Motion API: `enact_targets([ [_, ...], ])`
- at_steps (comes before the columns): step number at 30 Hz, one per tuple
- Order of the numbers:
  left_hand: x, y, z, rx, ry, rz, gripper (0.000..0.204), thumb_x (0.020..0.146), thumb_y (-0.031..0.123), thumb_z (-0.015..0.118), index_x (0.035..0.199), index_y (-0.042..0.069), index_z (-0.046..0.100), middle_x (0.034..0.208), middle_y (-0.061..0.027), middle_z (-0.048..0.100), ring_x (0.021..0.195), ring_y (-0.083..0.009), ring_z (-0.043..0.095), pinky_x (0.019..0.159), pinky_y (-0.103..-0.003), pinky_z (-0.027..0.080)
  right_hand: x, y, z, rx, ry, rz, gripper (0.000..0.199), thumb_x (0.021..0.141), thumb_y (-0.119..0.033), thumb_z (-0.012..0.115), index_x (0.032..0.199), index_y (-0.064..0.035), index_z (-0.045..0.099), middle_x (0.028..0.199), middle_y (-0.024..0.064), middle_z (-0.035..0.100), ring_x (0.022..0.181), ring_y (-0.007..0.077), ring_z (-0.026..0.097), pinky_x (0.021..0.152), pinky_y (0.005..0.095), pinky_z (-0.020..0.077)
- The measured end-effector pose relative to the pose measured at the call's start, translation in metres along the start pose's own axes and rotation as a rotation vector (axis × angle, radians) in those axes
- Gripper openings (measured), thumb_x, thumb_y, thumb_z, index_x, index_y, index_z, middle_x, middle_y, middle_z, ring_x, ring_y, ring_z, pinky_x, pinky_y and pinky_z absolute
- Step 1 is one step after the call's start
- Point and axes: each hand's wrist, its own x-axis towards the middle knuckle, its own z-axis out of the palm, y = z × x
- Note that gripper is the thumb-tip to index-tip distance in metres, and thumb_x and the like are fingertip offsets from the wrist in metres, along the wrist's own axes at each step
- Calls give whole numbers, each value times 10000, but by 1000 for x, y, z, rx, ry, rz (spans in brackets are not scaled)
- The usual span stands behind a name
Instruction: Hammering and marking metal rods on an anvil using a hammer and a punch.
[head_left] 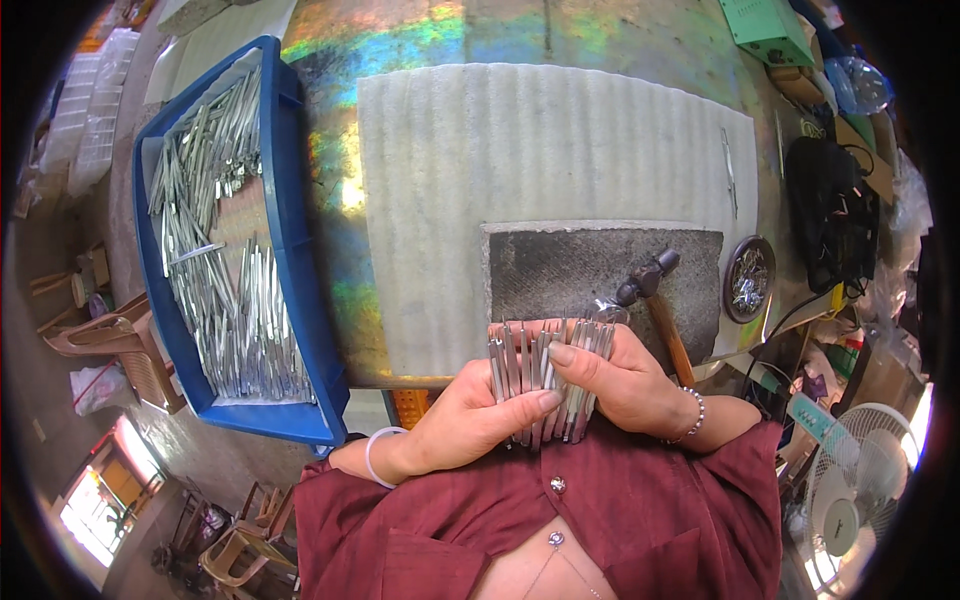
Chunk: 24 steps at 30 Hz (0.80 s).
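A fanned bundle of slim silver metal rods with thin tips (522, 365) is held upright in front of my chest. My left hand (470, 418) grips its left side, thumb laid across the rods. From the right, my right hand (632, 388) closes on the same bundle, its thumb pressed on the front. Just beyond the hands lies a dark, rough-topped slab (560, 262). A hammer (668, 325) with a wooden handle rests on the slab's right part, beside my right hand. Something small and clear (606, 308) shows behind the rods, partly hidden.
A blue tray (290, 200) at the left holds two heaps of similar rods (250, 330). White foam sheet (430, 200) covers the table's middle, with one thin rod (729, 175) on it. A round dish of small metal pieces (750, 280) and a black bag (830, 205) stand right.
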Motion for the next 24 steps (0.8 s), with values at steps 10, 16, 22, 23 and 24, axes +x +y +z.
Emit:
enact_targets([
  [10, 9, 2, 7, -86, -30, -20, 185, 910, 109, 569, 1070, 16, 569, 930, 6, 591, 837, -66, 538, 725, -238, 451, -5, -1, -12, -38, -39, -27, 277, 947, -142, 497, 1173, 4, 565, 952, -13, 618, 864, 30, 532, 756, 216, 461],
  [16, 8, 10, 18, -152, 53, -86, 208, 910, 97, 565, 1101, 17, 550, 955, 13, 578, 860, -59, 527, 740, -224, 439, -4, 0, -15, 17, -44, -22, 292, 954, -167, 477, 1184, -3, 550, 952, -20, 602, 866, 29, 517, 748, 219, 448],
  [22, 8, 4, 16, -56, 28, 5, 206, 911, 93, 562, 1102, 17, 549, 951, 17, 576, 850, -51, 523, 730, -213, 431, -9, -1, -12, -52, -75, -63, 336, 955, -170, 463, 1240, 2, 507, 956, -9, 601, 870, 36, 512, 767, 228, 445],
  [23, 7, 3, 14, -52, 27, 6, 206, 911, 93, 562, 1102, 17, 549, 951, 17, 576, 850, -51, 523, 730, -213, 431, -10, -2, -10, -37, -71, -66, 345, 954, -167, 462, 1250, 5, 498, 956, -6, 600, 868, 37, 510, 768, 228, 445],
  [24, 5, 2, 14, -41, 28, -16, 208, 911, 93, 562, 1104, 14, 547, 947, 19, 577, 842, -50, 525, 724, -214, 432, -11, -1, -10, -36, -71, -71, 345, 954, -167, 462, 1250, 5, 498, 956, -6, 600, 868, 37, 510, 768, 228, 445],
])
